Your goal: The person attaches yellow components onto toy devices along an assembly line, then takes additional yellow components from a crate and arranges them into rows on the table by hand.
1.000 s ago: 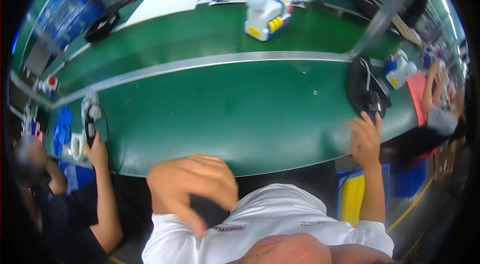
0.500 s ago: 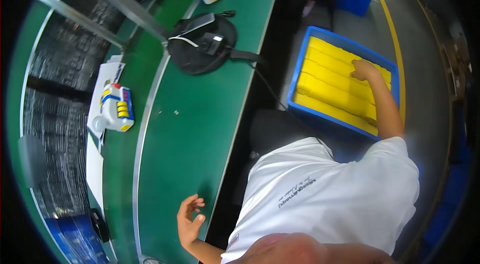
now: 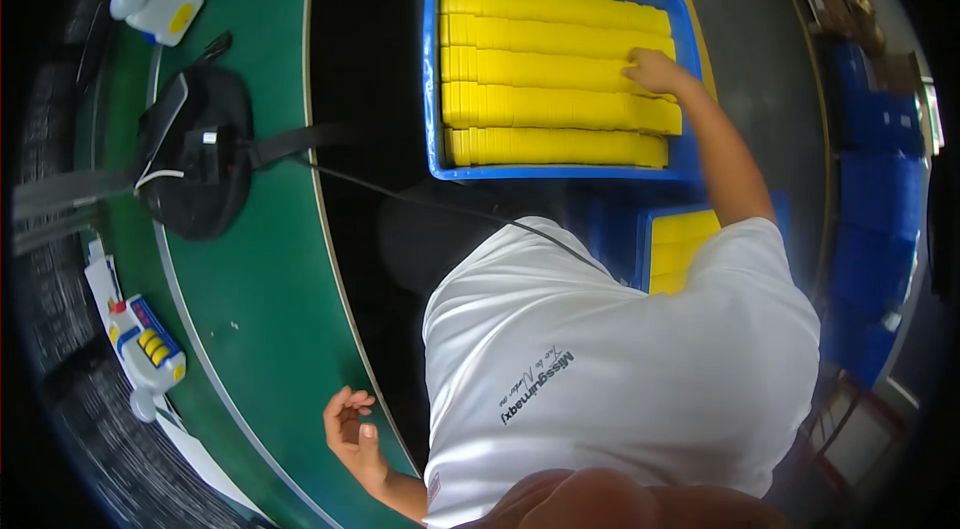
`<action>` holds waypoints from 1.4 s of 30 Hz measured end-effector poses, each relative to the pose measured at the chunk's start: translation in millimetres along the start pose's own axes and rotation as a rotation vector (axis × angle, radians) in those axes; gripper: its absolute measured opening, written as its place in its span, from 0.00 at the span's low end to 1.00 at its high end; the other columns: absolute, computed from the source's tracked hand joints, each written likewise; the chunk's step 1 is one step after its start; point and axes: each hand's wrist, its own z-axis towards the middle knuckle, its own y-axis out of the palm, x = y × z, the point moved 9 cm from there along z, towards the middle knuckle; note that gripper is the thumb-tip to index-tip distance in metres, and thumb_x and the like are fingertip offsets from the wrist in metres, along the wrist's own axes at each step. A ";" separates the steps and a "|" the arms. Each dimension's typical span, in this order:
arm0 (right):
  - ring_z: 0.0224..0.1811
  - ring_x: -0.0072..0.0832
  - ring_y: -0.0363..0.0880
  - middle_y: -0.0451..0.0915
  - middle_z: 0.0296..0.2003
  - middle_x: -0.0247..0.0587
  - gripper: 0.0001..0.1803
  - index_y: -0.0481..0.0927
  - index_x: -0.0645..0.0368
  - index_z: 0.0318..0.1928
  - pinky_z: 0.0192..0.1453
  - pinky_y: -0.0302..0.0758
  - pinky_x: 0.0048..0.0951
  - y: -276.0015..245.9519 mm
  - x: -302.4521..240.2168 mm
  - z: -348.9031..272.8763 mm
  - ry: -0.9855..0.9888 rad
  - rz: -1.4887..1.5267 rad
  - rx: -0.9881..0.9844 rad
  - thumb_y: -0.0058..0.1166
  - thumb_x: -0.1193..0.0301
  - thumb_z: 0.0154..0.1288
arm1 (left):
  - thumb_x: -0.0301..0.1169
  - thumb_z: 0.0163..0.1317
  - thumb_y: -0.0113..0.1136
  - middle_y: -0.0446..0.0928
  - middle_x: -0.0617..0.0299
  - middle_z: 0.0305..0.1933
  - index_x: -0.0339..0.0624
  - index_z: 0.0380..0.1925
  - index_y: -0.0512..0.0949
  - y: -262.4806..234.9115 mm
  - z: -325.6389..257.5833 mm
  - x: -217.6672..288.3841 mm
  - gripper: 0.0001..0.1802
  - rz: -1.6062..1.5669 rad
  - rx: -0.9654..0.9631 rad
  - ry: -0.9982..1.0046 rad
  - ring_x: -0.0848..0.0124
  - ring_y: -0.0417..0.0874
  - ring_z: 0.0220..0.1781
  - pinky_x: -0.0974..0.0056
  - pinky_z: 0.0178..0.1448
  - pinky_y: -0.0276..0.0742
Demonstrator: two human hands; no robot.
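Note:
My right hand (image 3: 655, 72) reaches into a large blue crate (image 3: 434, 79) packed with rows of thin yellow pieces (image 3: 545, 69) standing closely together. Its thumb and fingers are bent down onto the right end of a middle row and look closed on some of those pieces; the fingertips are partly hidden. Over the near edge of the green work surface (image 3: 275, 329), my left hand (image 3: 352, 434) is held with nothing in it, its fingers loosely curled and apart from the thumb.
A black round pad (image 3: 215, 184) carries a phone-like device and a cable that runs toward my shirt. White toy-like units with blue and yellow parts, one nearer (image 3: 150, 344) and one farther (image 3: 165, 9), lie at the left. A second blue crate (image 3: 643, 249) holds more yellow pieces.
My view has turned to the right, bringing the crate nearer the middle and the second crate into sight. My right hand stays at the yellow rows; my left hand remains raised beside the work surface.

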 end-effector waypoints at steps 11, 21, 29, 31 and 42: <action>0.69 0.54 0.64 0.67 0.65 0.61 0.42 0.64 0.63 0.67 0.74 0.61 0.46 34.9 -68.1 -60.0 -0.424 -0.160 0.319 0.67 0.70 0.52 | 0.38 0.59 0.69 0.79 0.54 0.44 0.32 0.51 0.77 0.8 16.9 9.1 0.25 -0.025 0.144 0.162 0.65 0.79 0.48 0.62 0.56 0.71; 0.68 0.53 0.64 0.64 0.67 0.59 0.51 0.60 0.62 0.69 0.74 0.58 0.48 102.3 -296.7 -11.6 -0.784 -0.048 0.437 0.71 0.53 0.50 | 0.29 0.58 0.66 0.80 0.53 0.43 0.34 0.45 0.80 -8.6 -27.9 -32.5 0.16 -0.013 0.436 0.207 0.64 0.81 0.45 0.62 0.56 0.73; 0.62 0.56 0.68 0.72 0.58 0.61 0.49 0.68 0.66 0.62 0.67 0.63 0.51 144.2 -285.9 11.7 -0.728 -0.207 0.494 0.74 0.52 0.44 | 0.27 0.58 0.66 0.83 0.58 0.39 0.41 0.40 0.82 3.7 -32.2 -42.5 0.10 0.117 0.500 0.256 0.62 0.83 0.43 0.59 0.53 0.73; 0.60 0.55 0.70 0.73 0.58 0.60 0.50 0.67 0.66 0.64 0.65 0.65 0.50 140.8 -294.3 9.0 -0.663 -0.235 0.458 0.74 0.51 0.44 | 0.28 0.59 0.65 0.83 0.60 0.38 0.42 0.40 0.82 3.5 -31.9 -35.4 0.09 0.179 0.539 0.309 0.63 0.82 0.42 0.60 0.52 0.71; 0.55 0.58 0.74 0.76 0.54 0.62 0.45 0.66 0.69 0.64 0.60 0.71 0.50 141.6 -302.0 2.9 -0.717 -0.260 0.566 0.68 0.53 0.53 | 0.30 0.59 0.64 0.83 0.63 0.38 0.44 0.39 0.83 8.8 -28.7 -35.6 0.08 0.330 0.589 0.380 0.64 0.80 0.41 0.60 0.49 0.70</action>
